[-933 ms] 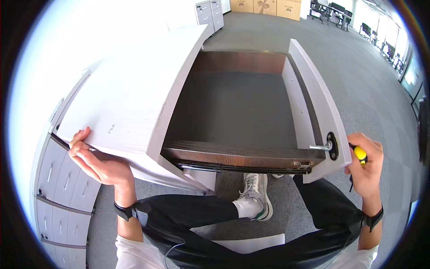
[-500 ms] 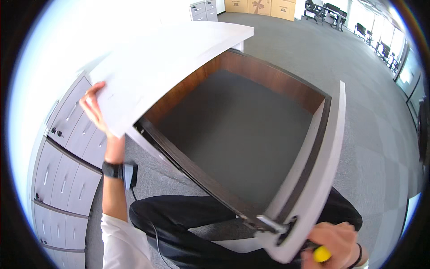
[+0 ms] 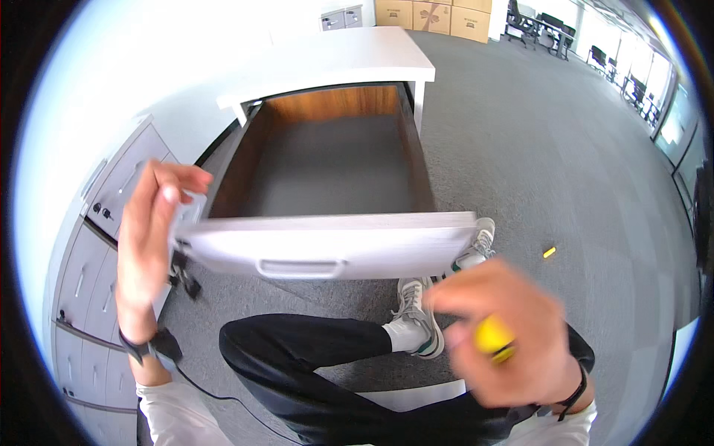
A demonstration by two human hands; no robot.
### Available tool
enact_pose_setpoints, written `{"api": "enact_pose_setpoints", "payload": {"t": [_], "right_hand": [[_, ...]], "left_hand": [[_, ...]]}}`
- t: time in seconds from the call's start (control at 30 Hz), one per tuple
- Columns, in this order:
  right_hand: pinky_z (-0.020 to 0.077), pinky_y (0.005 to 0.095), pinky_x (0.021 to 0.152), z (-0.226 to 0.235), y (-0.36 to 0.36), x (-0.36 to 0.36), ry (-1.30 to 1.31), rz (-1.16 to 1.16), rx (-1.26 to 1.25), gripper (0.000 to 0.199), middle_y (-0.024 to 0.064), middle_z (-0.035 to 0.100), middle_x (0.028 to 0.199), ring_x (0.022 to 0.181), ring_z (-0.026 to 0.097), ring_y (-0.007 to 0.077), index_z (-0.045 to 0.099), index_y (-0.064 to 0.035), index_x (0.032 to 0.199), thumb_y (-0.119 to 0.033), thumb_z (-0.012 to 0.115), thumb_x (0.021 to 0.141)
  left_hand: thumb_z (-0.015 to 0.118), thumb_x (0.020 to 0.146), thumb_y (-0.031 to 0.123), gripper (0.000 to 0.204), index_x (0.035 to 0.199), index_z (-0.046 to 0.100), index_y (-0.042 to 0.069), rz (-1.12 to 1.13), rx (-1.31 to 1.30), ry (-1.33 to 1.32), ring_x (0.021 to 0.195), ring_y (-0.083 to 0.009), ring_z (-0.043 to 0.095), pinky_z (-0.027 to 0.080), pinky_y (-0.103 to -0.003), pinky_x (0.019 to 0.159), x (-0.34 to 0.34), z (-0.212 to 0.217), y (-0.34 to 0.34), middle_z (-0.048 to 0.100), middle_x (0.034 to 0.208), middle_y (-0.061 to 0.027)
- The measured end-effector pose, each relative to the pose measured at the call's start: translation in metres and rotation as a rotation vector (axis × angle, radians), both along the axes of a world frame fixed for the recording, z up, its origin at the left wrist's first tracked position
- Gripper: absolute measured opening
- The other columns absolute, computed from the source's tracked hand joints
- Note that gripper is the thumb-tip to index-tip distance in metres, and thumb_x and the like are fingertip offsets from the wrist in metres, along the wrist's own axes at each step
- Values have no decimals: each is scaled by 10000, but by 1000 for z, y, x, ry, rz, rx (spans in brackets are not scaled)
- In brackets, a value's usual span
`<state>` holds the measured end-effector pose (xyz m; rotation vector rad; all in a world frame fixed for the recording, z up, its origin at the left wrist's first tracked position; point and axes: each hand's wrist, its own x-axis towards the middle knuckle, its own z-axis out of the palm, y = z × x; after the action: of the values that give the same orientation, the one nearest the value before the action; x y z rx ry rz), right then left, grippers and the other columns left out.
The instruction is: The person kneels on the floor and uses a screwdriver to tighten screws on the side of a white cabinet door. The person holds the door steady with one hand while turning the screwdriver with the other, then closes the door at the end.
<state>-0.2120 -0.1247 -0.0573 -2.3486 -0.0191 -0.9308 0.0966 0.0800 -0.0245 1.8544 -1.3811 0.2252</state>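
Observation:
A drawer [image 3: 327,256] with a white front, a bar handle and a dark bottom is pulled out of a white-topped piece of furniture [image 3: 349,53], its front facing me. My left hand [image 3: 149,223] is raised beside the drawer front's left end, fingers stretched and a little bent. A small pale piece [image 3: 190,212] shows by its thumb; whether they touch I cannot tell. My right hand [image 3: 513,338], blurred, is closed round a tool with a yellow-and-black handle [image 3: 494,336], nearer me than the drawer front's right end. The tool's other end is hidden.
Grey cabinets [image 3: 100,275] with keys in their locks line the left side. A small yellow piece [image 3: 550,253] lies on the carpet at right. My shoes [image 3: 416,316] stand under the drawer front. Cardboard boxes [image 3: 431,16] and office chairs are at the back.
The furniture has swung round and levelled, so the drawer front faces me. My left hand has left the white top; my right hand has moved up with the tool, away from the drawer front.

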Motion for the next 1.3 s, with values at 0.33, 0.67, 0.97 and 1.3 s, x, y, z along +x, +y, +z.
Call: {"api": "enact_pose_setpoints", "payload": {"t": [0.33,0.67,0.97,1.3], "right_hand": [[523,360,835,-46,-39,47,98,-94,63,399,152,694,1108,939,685,295,650,-8,1232,78,600,846],[535,375,811,-74,-34,55,221,-28,270,301,177,681,1036,931,691,339,649,3,1146,60,623,851],[530,317,747,-88,-20,55,358,68,405,295,141,712,1004,865,704,262,692,-26,1125,55,647,845],[549,323,744,-83,-47,76,357,292,499,304,147,700,980,855,714,257,702,-15,1128,83,639,847]], "left_hand": [[557,1028,99,115,988,483,20,21,-22,-235,663,-400,657,527,-481,747,-44,-44,-109,639,706,-185],[524,1071,142,176,970,451,18,76,-131,-89,552,-372,619,474,-436,515,10,-59,-109,558,562,-147],[406,1127,225,246,961,479,59,135,-188,-30,537,-96,466,398,-278,557,-2,-63,-89,494,604,-6],[345,1142,311,306,976,482,94,166,-275,-45,505,-67,386,364,-210,559,6,-44,-67,469,582,17]]}}
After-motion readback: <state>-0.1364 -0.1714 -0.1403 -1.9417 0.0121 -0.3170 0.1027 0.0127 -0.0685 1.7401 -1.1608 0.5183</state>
